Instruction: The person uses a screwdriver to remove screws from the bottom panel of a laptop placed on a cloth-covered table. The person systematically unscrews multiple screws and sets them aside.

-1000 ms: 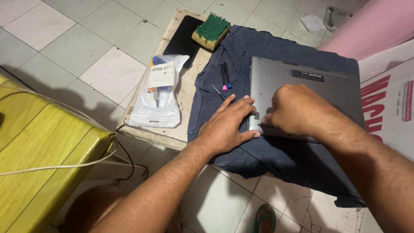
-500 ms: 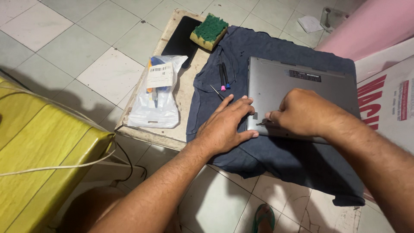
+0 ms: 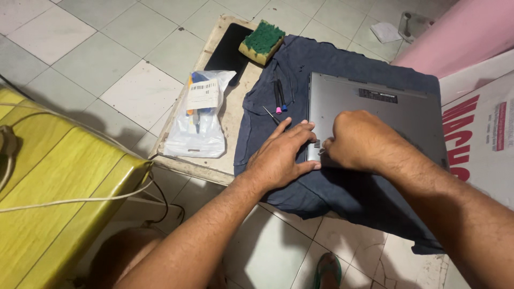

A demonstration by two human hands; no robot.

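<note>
- Two bare hands work at the near left corner of a grey laptop, which lies bottom-up on a dark blue cloth spread over the right part of the surface.
- The left hand lies flat, fingers spread and apart, pressing on the cloth and the laptop's left edge; it clasps nothing.
- The right hand is curled with its fingertips drawn together at that same corner, beside a small vent grille; whether its grip is clamped on a small tool I cannot tell.
- Just beyond the left hand, two thin screwdrivers with a pink and a blue end rest on the cloth, close to the laptop's left edge.
- A green and yellow sponge sits at the far edge of the surface, touching the cloth.
- A black flat slab lies next to the sponge, at the far left corner.
- A clear plastic bag with a label and small parts lies on the left side of the surface, well apart from the laptop.
- A yellow tabletop with a white cable across it stands at the left, over the tiled floor.
</note>
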